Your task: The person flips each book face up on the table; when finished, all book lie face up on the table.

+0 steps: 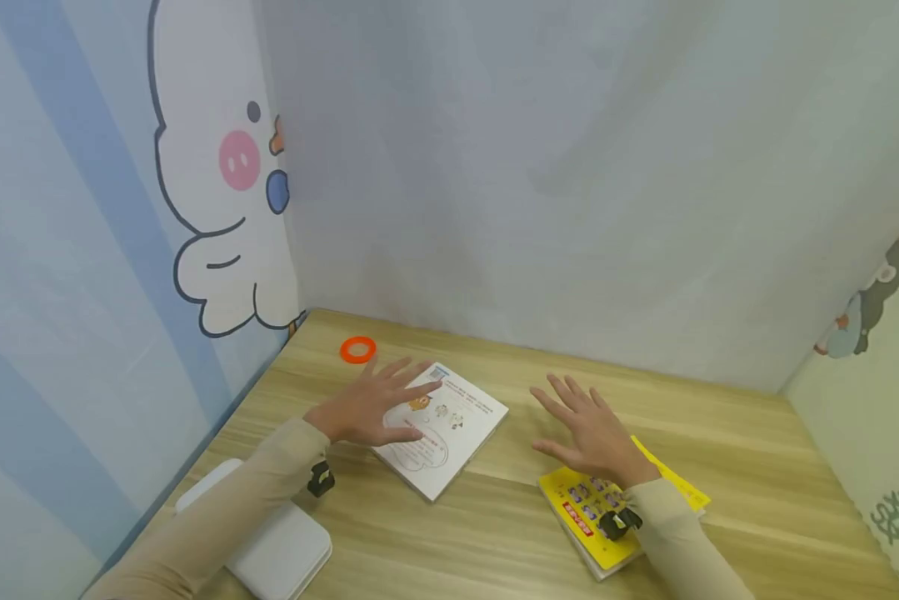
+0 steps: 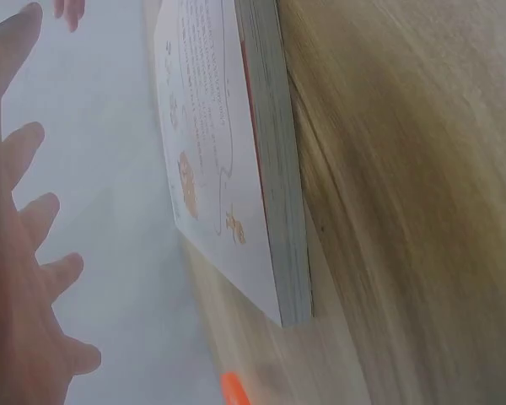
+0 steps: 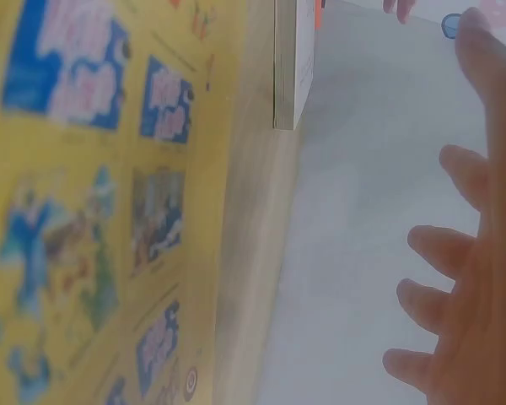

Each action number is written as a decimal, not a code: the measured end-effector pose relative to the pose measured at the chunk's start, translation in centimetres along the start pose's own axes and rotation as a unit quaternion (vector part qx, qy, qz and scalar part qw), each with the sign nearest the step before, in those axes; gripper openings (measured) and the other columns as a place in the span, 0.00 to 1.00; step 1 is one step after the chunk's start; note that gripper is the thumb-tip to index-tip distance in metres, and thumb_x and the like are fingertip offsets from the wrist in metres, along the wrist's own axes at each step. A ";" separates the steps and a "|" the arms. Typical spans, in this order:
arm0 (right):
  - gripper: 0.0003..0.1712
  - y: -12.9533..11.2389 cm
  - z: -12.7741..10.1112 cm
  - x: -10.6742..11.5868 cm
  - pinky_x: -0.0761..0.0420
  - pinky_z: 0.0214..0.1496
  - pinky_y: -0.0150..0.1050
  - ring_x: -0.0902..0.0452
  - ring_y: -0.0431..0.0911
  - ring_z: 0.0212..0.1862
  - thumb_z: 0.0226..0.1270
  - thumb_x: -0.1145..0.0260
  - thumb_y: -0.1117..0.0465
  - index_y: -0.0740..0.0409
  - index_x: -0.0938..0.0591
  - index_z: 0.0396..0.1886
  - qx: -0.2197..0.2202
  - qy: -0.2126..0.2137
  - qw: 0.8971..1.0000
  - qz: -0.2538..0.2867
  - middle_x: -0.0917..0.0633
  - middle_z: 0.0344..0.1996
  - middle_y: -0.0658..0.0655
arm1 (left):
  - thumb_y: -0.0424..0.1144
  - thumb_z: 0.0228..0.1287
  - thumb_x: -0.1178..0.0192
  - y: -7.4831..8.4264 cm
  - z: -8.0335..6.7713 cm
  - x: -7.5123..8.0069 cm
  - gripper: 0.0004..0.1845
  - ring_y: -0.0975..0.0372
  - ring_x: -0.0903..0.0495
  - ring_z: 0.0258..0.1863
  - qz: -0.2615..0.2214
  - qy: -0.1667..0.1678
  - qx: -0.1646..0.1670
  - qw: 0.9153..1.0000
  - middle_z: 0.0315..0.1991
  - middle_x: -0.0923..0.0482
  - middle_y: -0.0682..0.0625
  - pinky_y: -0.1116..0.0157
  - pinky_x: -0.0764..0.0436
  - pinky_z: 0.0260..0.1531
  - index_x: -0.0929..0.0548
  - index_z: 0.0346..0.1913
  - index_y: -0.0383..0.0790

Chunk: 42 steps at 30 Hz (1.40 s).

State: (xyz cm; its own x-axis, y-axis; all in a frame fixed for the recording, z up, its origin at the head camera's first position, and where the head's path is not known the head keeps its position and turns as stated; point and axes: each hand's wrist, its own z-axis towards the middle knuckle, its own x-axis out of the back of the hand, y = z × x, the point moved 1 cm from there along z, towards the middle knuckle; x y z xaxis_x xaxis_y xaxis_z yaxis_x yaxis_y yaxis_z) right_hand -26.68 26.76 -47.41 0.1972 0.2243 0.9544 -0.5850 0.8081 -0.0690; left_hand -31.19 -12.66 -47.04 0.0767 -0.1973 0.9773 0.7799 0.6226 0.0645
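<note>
Fingers spread, my left hand [image 1: 377, 406] hovers over the left part of a white book [image 1: 464, 425] that lies on the table. In the left wrist view the hand [image 2: 25, 253] is apart from the book [image 2: 211, 152], whose thick page edge shows. My right hand [image 1: 591, 429], also with spread fingers, is held above and beyond a yellow book [image 1: 580, 517]. The right wrist view shows the yellow cover [image 3: 135, 211] close by, with the hand [image 3: 464, 270] holding nothing. Forearm and hand hide part of the yellow book.
An orange ring [image 1: 357, 350] lies near the table's back left corner. A white rounded case [image 1: 284, 550] sits at the front left, partly beneath the left forearm. Another yellow piece [image 1: 677, 479] shows beside the right wrist. Curtains border the wooden table [image 1: 734, 467] at the back and sides.
</note>
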 end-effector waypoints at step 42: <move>0.33 -1.1 2.9 -3.2 0.33 0.74 0.66 0.34 0.69 0.74 0.75 0.35 0.48 0.56 0.27 0.74 -0.025 -0.102 0.976 0.192 0.30 0.73 0.73 | 0.48 0.70 0.34 -1.4 -5.8 -1.4 0.36 0.43 0.26 0.68 -0.330 -0.019 0.163 0.930 0.75 0.32 0.39 0.44 0.20 0.61 0.32 0.76 0.40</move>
State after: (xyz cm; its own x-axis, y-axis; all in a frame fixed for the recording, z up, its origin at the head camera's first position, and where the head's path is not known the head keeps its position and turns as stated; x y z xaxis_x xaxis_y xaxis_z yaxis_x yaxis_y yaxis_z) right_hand -28.94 23.59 -49.52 -0.1936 0.4067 0.8928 -0.5451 0.7120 -0.4425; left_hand -28.79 -17.63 -49.63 -0.3778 -0.5947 0.7096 0.4189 0.5737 0.7038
